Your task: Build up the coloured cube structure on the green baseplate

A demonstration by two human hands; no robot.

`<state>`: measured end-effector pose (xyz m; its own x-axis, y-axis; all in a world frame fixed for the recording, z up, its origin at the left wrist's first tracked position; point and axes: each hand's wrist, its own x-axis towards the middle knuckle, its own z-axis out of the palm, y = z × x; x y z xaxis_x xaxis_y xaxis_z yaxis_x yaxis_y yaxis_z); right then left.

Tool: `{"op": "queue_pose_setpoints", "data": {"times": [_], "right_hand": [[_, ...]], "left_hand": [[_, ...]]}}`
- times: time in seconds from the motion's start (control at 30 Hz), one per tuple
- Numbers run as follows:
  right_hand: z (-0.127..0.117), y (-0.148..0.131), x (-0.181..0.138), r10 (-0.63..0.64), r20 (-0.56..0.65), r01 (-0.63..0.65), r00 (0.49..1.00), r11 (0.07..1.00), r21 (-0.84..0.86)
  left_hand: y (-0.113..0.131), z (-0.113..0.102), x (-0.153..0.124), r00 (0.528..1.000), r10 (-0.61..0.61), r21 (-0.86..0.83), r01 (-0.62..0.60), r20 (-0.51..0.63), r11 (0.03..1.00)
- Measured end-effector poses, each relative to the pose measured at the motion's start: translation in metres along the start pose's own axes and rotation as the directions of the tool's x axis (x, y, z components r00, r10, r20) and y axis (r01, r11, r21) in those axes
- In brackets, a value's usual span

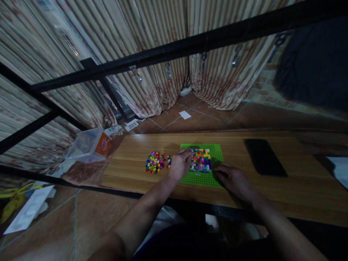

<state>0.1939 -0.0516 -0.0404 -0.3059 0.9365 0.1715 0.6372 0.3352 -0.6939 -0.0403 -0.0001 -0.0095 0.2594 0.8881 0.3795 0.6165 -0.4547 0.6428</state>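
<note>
A green studded baseplate (201,179) lies on the wooden table, with a block of small multicoloured toy bricks (201,159) built up on its middle. My left hand (181,165) is over the plate's left part, its fingers pinched together at the block's left edge; whatever is between the fingertips is too small to make out. At the plate's right edge rests my right hand (232,177), fingers reaching onto the green studs with a gap between thumb and forefinger. Left of my left hand is a pile of loose coloured bricks (154,162), partly hidden near the wrist.
A black phone-like slab (265,157) lies right of the plate on the wooden table (125,148). On the floor to the left stands a clear plastic box (87,145) with an orange label. A black metal bar (163,54) crosses before the striped curtains (152,25).
</note>
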Motion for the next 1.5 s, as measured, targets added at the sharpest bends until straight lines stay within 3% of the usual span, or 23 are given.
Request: {"op": "queue_pose_setpoints", "data": {"times": [0.5,0.83,1.13,1.27,1.4,1.5], "right_hand": [[0.002,0.002,-0.001,-0.001,-0.002,0.001,1.0,1.0,-0.016],[-0.003,-0.003,-0.002,-0.018,0.0,0.018,1.0,1.0,-0.004],[-0.002,0.0,-0.001,-0.015,0.005,0.015,1.0,1.0,-0.001],[-0.002,0.001,-0.002,-0.001,0.0,0.001,1.0,1.0,0.002],[-0.002,0.001,-0.002,-0.012,0.002,0.012,1.0,1.0,0.006],[-0.003,0.002,-0.002,-0.017,-0.001,0.017,1.0,1.0,-0.003]], "left_hand": [[-0.005,-0.003,0.011,0.989,-0.127,-0.137,0.136,0.079,0.981],[-0.005,0.002,0.004,0.983,-0.183,-0.149,0.181,0.0,0.972],[-0.007,-0.005,-0.001,0.969,-0.231,-0.2,0.21,-0.089,0.957],[-0.021,-0.017,-0.006,0.966,-0.235,-0.162,0.217,-0.103,0.963],[-0.046,-0.038,-0.023,0.943,-0.273,-0.082,0.262,-0.188,0.962],[-0.064,-0.054,-0.041,0.959,-0.257,0.015,0.261,-0.12,0.965]]}}
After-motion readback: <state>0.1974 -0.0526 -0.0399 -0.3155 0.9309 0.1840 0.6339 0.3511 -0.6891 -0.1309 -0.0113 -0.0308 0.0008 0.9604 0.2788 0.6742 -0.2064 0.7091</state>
